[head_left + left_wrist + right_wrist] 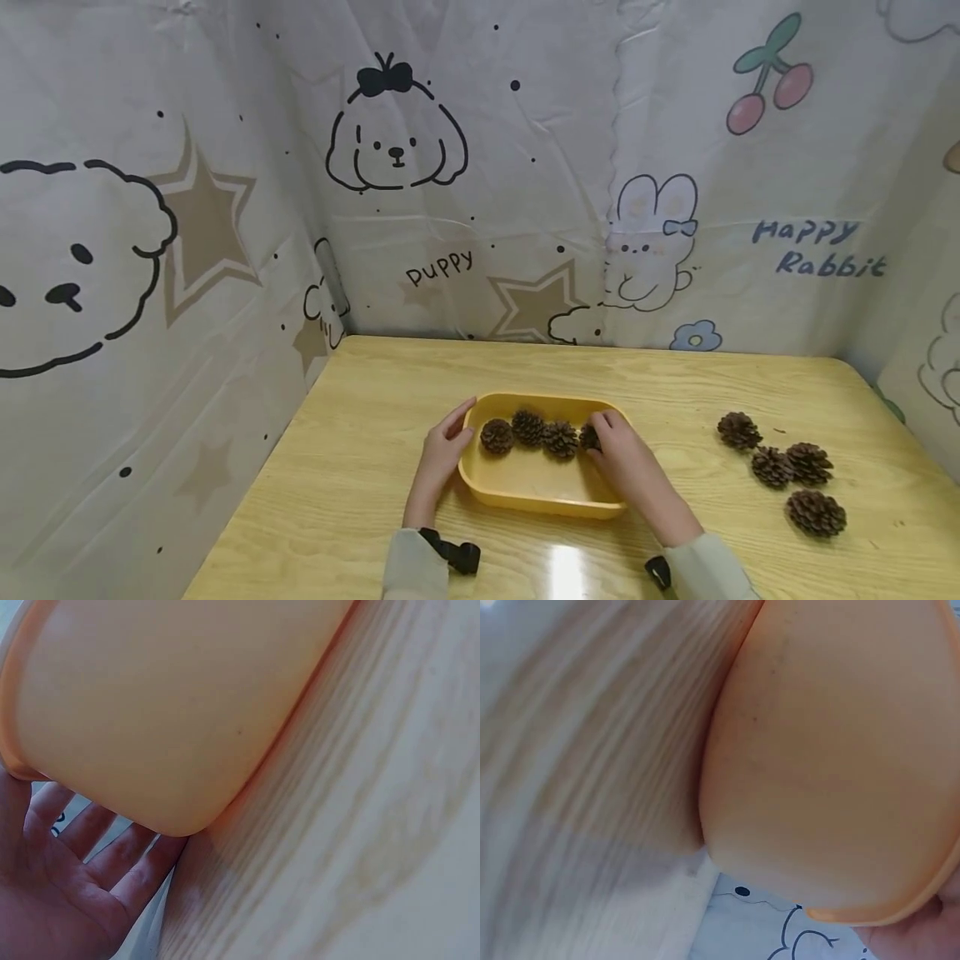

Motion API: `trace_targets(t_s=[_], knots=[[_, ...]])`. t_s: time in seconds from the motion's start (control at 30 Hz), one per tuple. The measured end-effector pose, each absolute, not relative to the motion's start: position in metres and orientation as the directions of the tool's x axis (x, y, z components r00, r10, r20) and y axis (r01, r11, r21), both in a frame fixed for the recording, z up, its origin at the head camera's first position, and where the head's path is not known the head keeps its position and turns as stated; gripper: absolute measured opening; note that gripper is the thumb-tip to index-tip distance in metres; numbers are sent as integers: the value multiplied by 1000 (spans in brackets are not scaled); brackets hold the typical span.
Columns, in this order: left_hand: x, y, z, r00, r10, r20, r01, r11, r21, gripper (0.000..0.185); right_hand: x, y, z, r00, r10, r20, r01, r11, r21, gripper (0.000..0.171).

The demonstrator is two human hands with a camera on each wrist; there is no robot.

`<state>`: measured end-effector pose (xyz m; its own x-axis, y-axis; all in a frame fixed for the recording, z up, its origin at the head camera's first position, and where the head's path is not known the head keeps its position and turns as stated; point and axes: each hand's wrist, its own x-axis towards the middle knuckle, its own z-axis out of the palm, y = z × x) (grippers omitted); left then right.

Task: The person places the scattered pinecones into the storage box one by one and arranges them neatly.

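Note:
A yellow plastic basin [525,503] with rounded corners sits on the wooden table, and pine cones lie in a row along its far side. My left hand [441,454] grips the basin's left end, thumb at the rim and fingers along the outer wall, as the left wrist view also shows. At the opposite end, my right hand [621,450] reaches over the rim and holds a pine cone [589,438], which it partly hides. Beside that cone are a second pine cone [560,440], another pine cone [528,427] and a leftmost pine cone [497,437].
Right of the basin, several more pine cones lie on the wooden table [337,467], among them a back pine cone [738,431] and a front pine cone [816,513]. A printed cloth [480,183] hangs behind the table and along both sides.

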<state>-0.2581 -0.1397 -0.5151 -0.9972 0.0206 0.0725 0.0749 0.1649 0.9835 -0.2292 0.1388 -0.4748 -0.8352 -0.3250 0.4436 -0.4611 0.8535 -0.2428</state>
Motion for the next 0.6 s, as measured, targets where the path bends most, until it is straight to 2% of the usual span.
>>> trace_targets(t_s=[0.33,0.6], knots=[[-255,-134,-515,-997,28,68,71,160,985,47,-231,139,-477,-872,-326,366,-416,888,-198,36],[-255,-136,-514,-997,25,68,72,187,980,47,-232,134,-476,-902,-305,306,-376,903,-209,35]])
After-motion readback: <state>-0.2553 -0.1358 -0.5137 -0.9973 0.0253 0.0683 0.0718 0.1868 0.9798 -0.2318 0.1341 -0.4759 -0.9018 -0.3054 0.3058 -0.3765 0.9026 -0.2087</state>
